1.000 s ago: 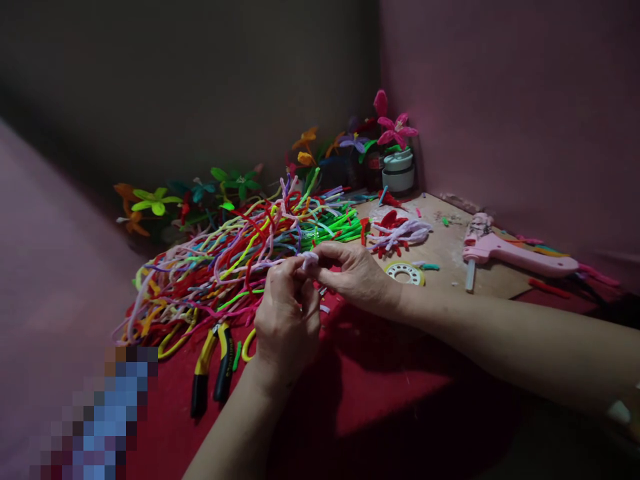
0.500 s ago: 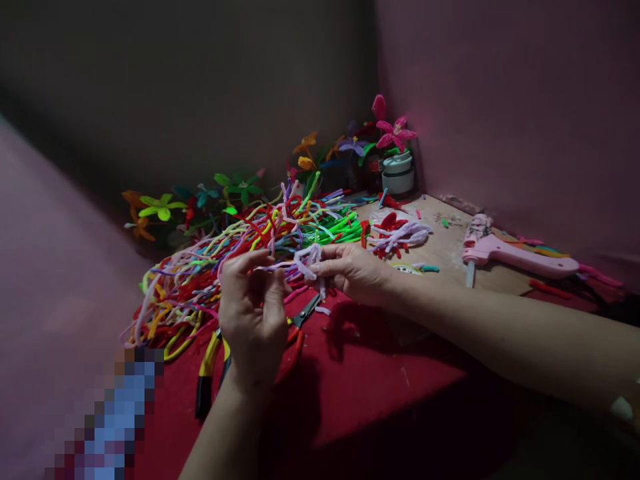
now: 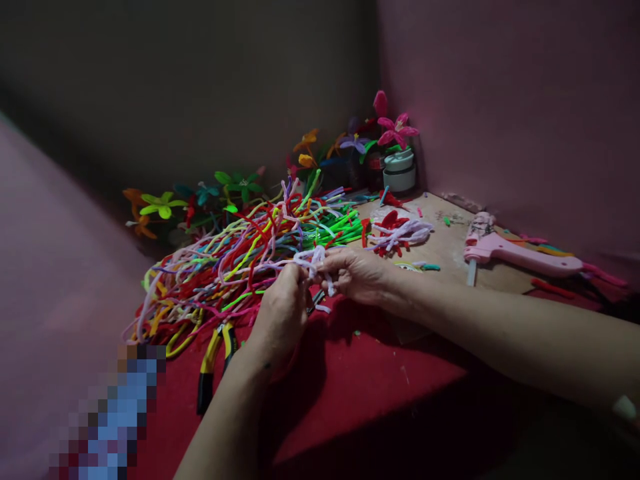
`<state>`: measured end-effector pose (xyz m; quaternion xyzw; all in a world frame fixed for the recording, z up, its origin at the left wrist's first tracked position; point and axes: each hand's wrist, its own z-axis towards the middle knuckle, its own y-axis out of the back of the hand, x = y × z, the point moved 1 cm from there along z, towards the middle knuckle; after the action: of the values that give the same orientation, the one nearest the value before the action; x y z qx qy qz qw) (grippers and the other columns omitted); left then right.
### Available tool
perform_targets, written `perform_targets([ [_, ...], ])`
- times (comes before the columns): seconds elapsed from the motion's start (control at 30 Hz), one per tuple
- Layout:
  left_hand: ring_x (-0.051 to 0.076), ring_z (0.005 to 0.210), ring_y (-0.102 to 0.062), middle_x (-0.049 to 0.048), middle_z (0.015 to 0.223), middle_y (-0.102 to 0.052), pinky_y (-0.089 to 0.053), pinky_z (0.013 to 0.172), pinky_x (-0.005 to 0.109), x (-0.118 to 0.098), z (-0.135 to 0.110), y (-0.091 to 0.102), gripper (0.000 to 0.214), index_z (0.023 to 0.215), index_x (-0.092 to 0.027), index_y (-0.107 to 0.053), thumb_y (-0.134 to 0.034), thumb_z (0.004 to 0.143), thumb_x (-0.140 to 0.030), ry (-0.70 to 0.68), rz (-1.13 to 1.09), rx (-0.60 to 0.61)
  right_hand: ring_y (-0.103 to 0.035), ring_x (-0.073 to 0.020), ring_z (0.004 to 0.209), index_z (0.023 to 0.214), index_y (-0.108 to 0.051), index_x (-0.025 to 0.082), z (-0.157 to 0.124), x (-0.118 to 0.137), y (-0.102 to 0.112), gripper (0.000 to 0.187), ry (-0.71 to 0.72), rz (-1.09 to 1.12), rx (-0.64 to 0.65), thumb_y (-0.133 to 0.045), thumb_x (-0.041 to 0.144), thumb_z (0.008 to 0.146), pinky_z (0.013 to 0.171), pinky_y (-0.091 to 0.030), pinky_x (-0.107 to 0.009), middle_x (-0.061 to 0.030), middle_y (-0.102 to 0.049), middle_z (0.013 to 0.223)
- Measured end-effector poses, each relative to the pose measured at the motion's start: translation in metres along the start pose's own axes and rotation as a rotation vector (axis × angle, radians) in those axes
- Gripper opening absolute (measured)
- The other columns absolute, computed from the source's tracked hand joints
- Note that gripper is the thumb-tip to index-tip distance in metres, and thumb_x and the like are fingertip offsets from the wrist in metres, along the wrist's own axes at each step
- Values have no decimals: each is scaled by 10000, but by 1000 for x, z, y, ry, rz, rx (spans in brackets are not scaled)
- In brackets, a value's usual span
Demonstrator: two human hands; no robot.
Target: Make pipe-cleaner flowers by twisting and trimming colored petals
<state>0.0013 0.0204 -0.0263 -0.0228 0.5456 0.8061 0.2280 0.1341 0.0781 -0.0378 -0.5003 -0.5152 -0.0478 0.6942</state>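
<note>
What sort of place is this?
Looks like a craft corner, possibly at home: a big heap of coloured pipe cleaners, what appears to be a pink hot-glue gun, and fuzzy handmade-looking flowers lined up at the back.

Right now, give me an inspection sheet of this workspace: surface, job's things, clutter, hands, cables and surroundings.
Surface: red covering; tan board at rear right.
Job's things: lilac pipe-cleaner loops.
Clutter: heap of pipe cleaners; black-and-yellow pliers; pink glue gun.
Hands: left hand and right hand both hold the loops.
Cables: nothing seen; far right too dark to tell.
Surroundings: pipe-cleaner flowers, grey lidded container, walls.
</note>
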Motion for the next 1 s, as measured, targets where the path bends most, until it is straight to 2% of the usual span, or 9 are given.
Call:
perform_targets([
  [0.1, 98, 507, -419, -22, 629, -475, -335, 491, 222, 5, 1, -5, 86, 729, -205, -366, -364, 794, -149, 15, 10, 89, -395, -72, 420, 565, -522, 114, 2, 1, 0, 89, 88, -42, -100, -539, 78, 644, 420, -288, -221, 6, -499, 494],
  [0.2, 93, 503, -372, -27, 618, -450, -323, 490, 222, 6, 1, -6, 108, 705, -208, -341, -364, 800, -161, 22, -5, 138, -415, -75, 428, 544, -500, 118, 3, 1, 2, 120, 61, -52, -157, -541, 71, 646, 429, -301, -222, 2, -497, 488],
  [0.27, 91, 514, -361, -26, 623, -449, -326, 493, 220, 4, 1, -3, 126, 695, -206, -342, -361, 819, -190, 25, -41, 183, -408, -70, 422, 552, -500, 117, 4, -1, 4, 117, 15, -29, -163, -528, 68, 654, 429, -299, -220, -1, -501, 491],
  [0.47, 80, 506, -402, -35, 642, -472, -351, 478, 205, -4, -3, 5, 175, 763, -198, -416, -306, 863, -290, 53, -283, 459, -407, -58, 424, 561, -498, 113, 4, -5, 4, 128, -99, 98, -149, -492, 25, 655, 437, -305, -203, 1, -488, 477],
  [0.57, 89, 497, -415, -33, 609, -478, -354, 475, 213, -5, -4, 5, 181, 768, -194, -433, -309, 859, -291, 62, -265, 561, -379, -49, 404, 548, -485, 114, 4, -5, 4, 157, -77, 81, -177, -483, 0, 655, 423, -280, -200, 10, -467, 456],
  [0.67, 96, 532, -438, -17, 640, -513, -366, 507, 219, -4, -4, 8, 178, 761, -185, -449, -333, 846, -289, 68, -210, 605, -367, -52, 393, 530, -483, 109, 4, -3, 4, 164, -37, 3, -206, -492, 8, 660, 412, -260, -212, 5, -467, 449],
  [0.8, 104, 588, -472, -8, 670, -544, -374, 554, 214, -1, -3, 15, 157, 766, -177, -490, -384, 820, -280, 83, -269, 692, -388, -57, 397, 511, -485, 101, 3, -3, 2, 176, -50, -7, -205, -483, -1, 654, 419, -266, -211, 2, -472, 443],
  [0.9, 112, 612, -488, -2, 680, -558, -384, 570, 216, 0, -1, 17, 155, 743, -166, -535, -467, 779, -300, 154, -333, 641, -383, -54, 392, 524, -506, 96, 3, -4, 2, 168, -66, -6, -179, -486, 16, 671, 422, -270, -211, -1, -488, 452],
  [1.0, 98, 583, -493, -5, 685, -558, -393, 539, 203, 0, 1, 14, 193, 835, -160, -550, -533, 752, -334, 337, -570, 443, -418, -64, 427, 546, -523, 97, 3, -5, 2, 132, -52, 3, -180, -528, 42, 665, 456, -308, -218, -2, -506, 480],
])
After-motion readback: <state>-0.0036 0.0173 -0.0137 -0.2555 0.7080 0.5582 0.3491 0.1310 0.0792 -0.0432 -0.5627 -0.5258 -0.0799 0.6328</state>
